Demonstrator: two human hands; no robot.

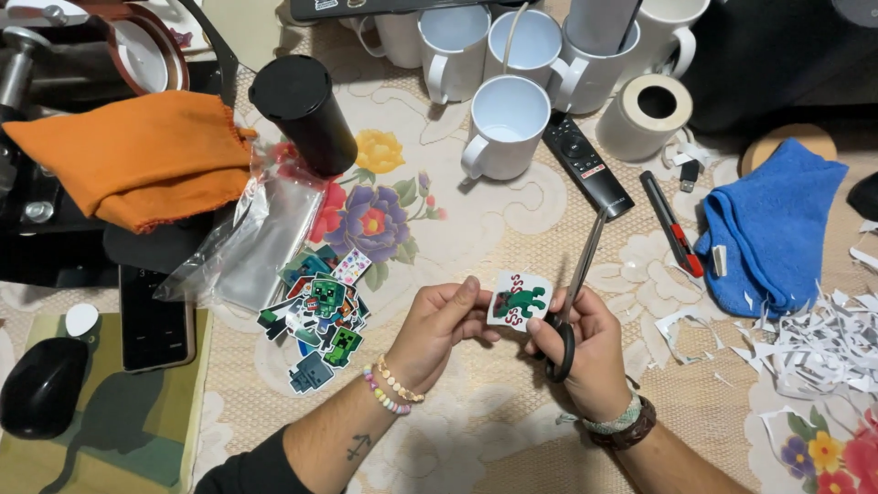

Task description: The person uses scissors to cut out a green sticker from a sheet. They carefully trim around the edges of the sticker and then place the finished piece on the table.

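Left hand (pixel 437 327) pinches a small white cutout (pixel 519 299) by its left edge, thumb on top, fingers curled beneath; the piece carries a green figure with red marks and sits in mid-air above the counter (pixel 512 430), near its front edge at the middle. Right hand (pixel 585 352) is closed through the black loops of the scissors (pixel 574 297), blades pointing away from the person and lying right against the cutout's right side. Whether the blades are parted or closed, I cannot tell from here.

Just left of the left hand, a loose pile of cut stickers (pixel 318 316) lies on the flowered cloth, with a clear plastic bag (pixel 247 242) beside it. Further left, a dark phone (pixel 155 320) lies flat and a black mouse (pixel 41 384) sits at the front left corner. An orange cloth (pixel 137 155) is draped on the left side, and a black cylinder (pixel 304 112) leans next to it.

Along the back edge, white mugs (pixel 508 123) cluster together, a black remote (pixel 585 163) lying beside them. On the right, a utility knife (pixel 672 224), a blue cloth (pixel 777 224) and a heap of white paper scraps (pixel 814 343).
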